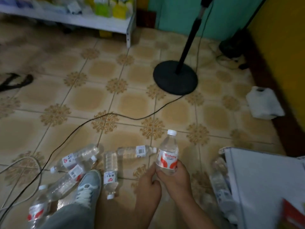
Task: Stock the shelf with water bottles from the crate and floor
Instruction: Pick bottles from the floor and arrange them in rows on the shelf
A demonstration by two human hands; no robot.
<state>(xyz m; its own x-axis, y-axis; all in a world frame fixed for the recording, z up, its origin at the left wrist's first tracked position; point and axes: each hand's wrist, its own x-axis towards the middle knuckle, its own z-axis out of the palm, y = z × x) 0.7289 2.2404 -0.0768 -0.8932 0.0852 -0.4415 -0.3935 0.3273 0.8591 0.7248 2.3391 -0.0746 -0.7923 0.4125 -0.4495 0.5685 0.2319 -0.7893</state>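
An upright water bottle (168, 154) with a white cap and a red-and-white label is held low over the tiled floor. My right hand (177, 178) grips its base with the fingers curled round it. My left hand (148, 184) is pressed against the bottle's lower left side, thumb on it and fingers curled beneath. Several more bottles lie on the floor to the left, among them one (135, 151) just beside the held bottle and one (110, 172) pointing toward me. The white shelf (102, 24) stands far off at the top left, holding green and yellow packs.
A white crate (264, 187) sits at the bottom right with bottles (221, 187) against its left side. My grey shoe (88, 187) stands among the floor bottles. A black stand base (175, 77), its cable (105, 115) and a white bundle (264, 103) lie ahead.
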